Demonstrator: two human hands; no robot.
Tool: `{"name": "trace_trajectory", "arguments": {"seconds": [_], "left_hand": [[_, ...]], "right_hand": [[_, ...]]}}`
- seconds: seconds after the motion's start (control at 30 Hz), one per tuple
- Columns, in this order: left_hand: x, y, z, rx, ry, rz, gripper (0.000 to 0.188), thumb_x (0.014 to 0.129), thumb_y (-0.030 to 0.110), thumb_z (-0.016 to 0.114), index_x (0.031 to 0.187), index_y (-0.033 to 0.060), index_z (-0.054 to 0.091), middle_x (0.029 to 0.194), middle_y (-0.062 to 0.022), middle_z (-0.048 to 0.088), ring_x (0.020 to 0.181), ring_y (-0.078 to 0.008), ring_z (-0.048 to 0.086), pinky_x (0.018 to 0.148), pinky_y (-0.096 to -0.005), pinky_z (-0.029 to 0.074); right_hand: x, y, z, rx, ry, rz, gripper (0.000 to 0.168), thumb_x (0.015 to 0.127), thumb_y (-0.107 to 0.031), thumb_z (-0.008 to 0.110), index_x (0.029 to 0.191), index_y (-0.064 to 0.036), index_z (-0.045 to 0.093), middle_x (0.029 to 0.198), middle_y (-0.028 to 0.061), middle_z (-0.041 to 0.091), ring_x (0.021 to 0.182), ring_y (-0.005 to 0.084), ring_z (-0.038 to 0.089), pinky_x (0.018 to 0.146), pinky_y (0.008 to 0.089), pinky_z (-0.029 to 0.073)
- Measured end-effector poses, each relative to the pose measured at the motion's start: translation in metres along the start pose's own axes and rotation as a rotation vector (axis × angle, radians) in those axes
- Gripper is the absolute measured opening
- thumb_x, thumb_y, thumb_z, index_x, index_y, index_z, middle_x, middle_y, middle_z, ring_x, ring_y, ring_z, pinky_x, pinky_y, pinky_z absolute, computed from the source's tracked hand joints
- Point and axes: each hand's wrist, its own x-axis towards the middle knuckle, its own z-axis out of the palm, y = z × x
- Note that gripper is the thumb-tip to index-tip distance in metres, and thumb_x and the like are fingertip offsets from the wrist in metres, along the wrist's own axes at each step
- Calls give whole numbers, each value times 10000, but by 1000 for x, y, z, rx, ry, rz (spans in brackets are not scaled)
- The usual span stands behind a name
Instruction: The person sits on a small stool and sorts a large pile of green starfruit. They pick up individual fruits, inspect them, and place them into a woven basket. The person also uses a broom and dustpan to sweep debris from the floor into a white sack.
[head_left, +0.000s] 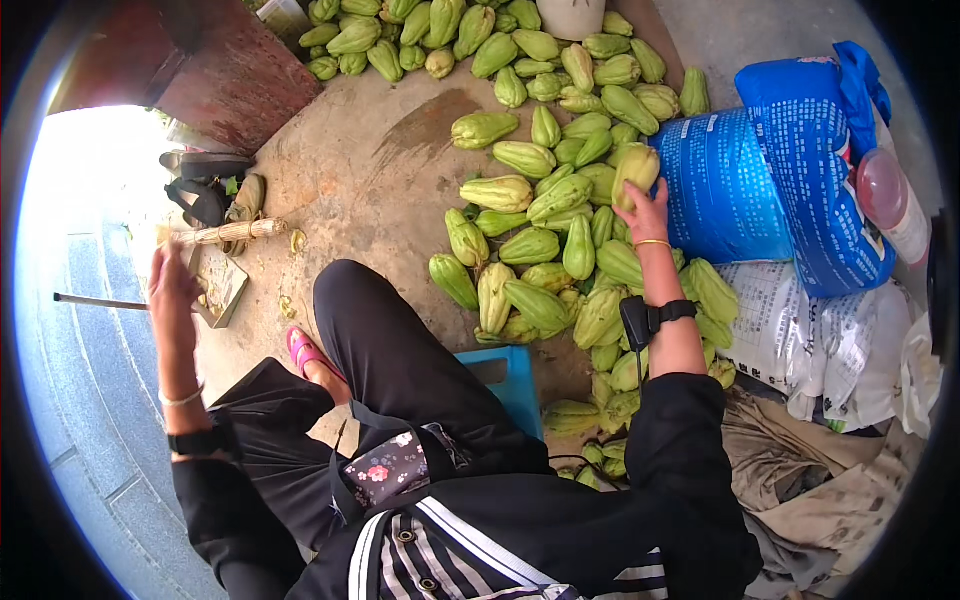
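Observation:
My right hand (646, 214) is closed around the lower end of a pale yellow-green chayote (636, 171), over a spread of chayotes (559, 196) on the concrete floor. A blue printed sack (720, 187) lies just right of that hand. My left hand (174, 277) is raised on the far left and blurred; whether its fingers hold anything is unclear. Beside its fingertips is a straw bundle (240, 231), perhaps part of a broom. A dustpan (221, 292) with yellowish scraps lies beyond that wrist, and a thin rod (101, 301) shows on the wrist's other side.
Shoes (206, 180) lie by a reddish worn panel (232, 82). More chayotes (442, 30) are heaped at the top around a white bucket (571, 16). A blue plastic stool (517, 390) is beside my leg. White sacks (780, 322) and brown cloth (787, 450) lie at right.

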Motion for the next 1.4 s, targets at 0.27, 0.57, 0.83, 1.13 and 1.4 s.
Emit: {"name": "trace_trajectory", "arguments": {"seconds": [0.27,0.57,0.83,1.13,1.4], "left_hand": [[-39,-37,-179,-220,366,-129,143,948,188,511,1044,87,545,592,79,255,504,-27,252,463,-194,260],[-159,-92,-259,-161,773,-328,136,945,233,521,1029,128,535,576,74,309,478,-25,303,414,-180,271],[-191,-125,-248,-357,843,-258,160,945,223,529,1041,94,529,577,58,360,501,-43,360,472,-200,340],[-169,-124,-244,-274,753,-265,182,944,230,535,1051,83,525,577,52,332,487,-51,310,461,-212,304],[-167,-118,-231,-233,754,-238,181,954,227,514,1058,79,525,572,52,318,490,-48,293,461,-206,291]], "right_hand": [[-31,106,88,-1069,-578,-769,702,681,-106,720,1312,-62,416,1336,177,433,1246,340,405,1037,409,346],[-3,118,187,-1706,-599,-498,499,839,-82,539,1316,-184,434,1420,120,320,1297,352,297,983,559,309],[14,59,168,-1638,-666,-541,651,596,-324,710,1181,-100,531,1152,134,573,1118,348,467,852,469,481],[86,-23,97,-1399,-45,-546,704,635,-305,692,1286,-149,475,1244,135,539,1107,349,471,888,446,424],[43,67,174,-1516,-721,-756,517,698,-58,594,1209,-99,531,1156,159,567,1000,377,553,882,455,441]]}}
